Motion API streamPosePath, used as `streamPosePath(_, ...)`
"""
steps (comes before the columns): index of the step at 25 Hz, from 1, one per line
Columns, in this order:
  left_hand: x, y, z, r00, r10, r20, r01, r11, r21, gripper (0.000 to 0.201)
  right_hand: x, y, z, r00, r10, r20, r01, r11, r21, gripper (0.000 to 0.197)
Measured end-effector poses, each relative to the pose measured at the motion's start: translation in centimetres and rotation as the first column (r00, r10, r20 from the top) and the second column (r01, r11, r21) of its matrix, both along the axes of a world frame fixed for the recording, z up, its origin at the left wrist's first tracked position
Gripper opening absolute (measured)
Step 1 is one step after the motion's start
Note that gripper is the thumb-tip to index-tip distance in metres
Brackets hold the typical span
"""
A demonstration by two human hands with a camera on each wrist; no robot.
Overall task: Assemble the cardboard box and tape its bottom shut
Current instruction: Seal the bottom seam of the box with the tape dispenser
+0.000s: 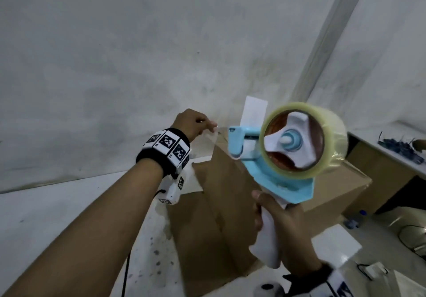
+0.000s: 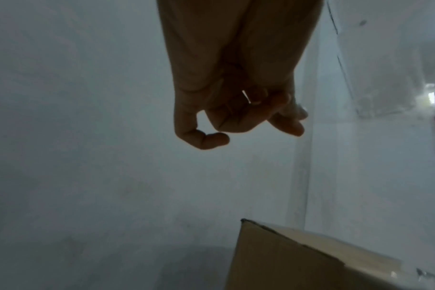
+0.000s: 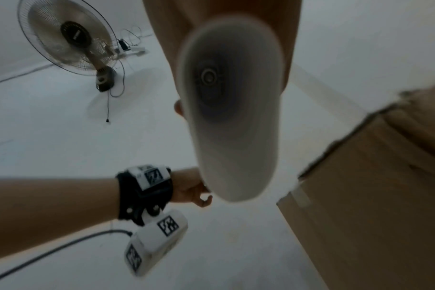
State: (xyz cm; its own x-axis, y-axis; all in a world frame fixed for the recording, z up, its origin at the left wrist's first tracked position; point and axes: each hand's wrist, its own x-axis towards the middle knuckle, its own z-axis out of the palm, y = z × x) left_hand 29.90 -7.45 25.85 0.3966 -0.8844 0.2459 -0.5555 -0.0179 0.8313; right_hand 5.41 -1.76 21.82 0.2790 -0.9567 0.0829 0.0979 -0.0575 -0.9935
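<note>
A brown cardboard box stands on the white floor, its closed flaps facing up. My right hand grips the white handle of a blue tape dispenser, raised over the box; it carries a roll of clear tape. My left hand reaches past the box's far edge and pinches the free end of the clear tape between thumb and fingers. In the left wrist view the fingers are curled above a box corner. The handle's butt fills the right wrist view beside the box.
A grey wall rises just behind the box. A table with dark clutter stands at the right, a bottle beneath it. White paper lies on the floor. A standing fan with cables is behind me.
</note>
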Motion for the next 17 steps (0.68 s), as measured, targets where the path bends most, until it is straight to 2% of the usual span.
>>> streamPosePath(5,1.4,-6.8,-1.1,1.000,-0.023,0.020,0.024,0.999,-0.046,0.022,3.0,-5.1,1.9,0.991,-0.054,-0.120,0.048,0.997,-0.059,0.028)
streamPosePath(8,2.6,-10.4,-3.1,0.999,-0.036,0.000,0.036,0.999,0.006,0.019,4.7,-7.4,0.6,0.977,0.063,-0.203,-0.072,0.997,-0.038,0.024)
streamPosePath(17,4.2,-16.3,-8.4,0.990,-0.064,-0.122,0.082,0.986,0.148,0.026,6.2,-11.3,-1.7,0.956,0.052,-0.287,-0.037,0.998,0.058,0.023)
